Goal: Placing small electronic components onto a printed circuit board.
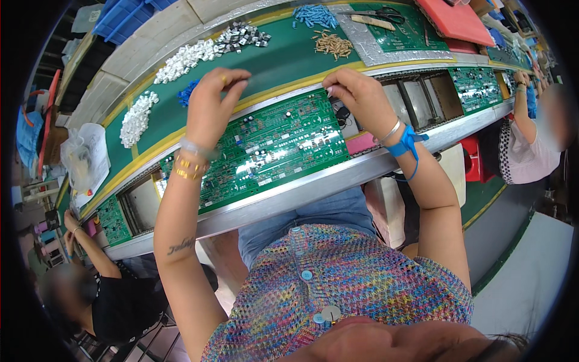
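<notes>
My left hand is over the left part of a green circuit board, near the small blue parts. Its thumb and forefinger point right with a gap between them, and nothing shows in that gap. At the board's far right corner, my right hand has its thumb and fingers drawn together. Something pale shows at those fingertips, too small to tell from a nail. A blue wrist strap with a cord circles my right wrist. The board, dotted with small components, lies in the rail track in front of me.
Beyond the track, a green bench strip carries piles of white connectors, more white parts, black-and-white parts, blue parts and tan parts. Scissors lie at the back. Another board sits farther right. People work at both sides.
</notes>
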{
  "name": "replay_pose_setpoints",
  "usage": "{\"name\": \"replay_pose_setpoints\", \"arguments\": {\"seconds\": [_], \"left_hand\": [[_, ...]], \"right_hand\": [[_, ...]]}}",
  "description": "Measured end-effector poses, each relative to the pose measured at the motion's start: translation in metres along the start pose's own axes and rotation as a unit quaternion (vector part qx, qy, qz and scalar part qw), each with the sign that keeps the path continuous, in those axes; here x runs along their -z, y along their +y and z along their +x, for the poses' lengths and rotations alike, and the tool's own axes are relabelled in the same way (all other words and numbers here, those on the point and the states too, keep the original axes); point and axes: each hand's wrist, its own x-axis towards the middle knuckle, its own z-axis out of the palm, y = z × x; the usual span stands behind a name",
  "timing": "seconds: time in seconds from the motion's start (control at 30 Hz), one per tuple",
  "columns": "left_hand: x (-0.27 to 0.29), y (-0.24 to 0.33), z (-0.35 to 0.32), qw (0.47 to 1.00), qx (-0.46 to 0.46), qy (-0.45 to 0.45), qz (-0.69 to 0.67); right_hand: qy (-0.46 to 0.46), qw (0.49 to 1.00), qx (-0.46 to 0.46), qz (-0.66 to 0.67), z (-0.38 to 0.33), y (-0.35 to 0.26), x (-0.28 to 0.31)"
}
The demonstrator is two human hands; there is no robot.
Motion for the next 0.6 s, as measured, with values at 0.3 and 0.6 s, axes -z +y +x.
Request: {"name": "replay_pose_setpoints", "arguments": {"seconds": [0.3,0.6], "left_hand": [[0.002,-0.005,-0.041,0.991,0.061,0.029,-0.115],[0.003,-0.005,-0.043,0.993,0.051,0.023,-0.103]], "right_hand": [[-0.023,1.0,-0.012,-0.009,-0.022,0.004,-0.019],[0.002,0.996,0.068,-0.059,-0.018,0.004,-0.028]]}}
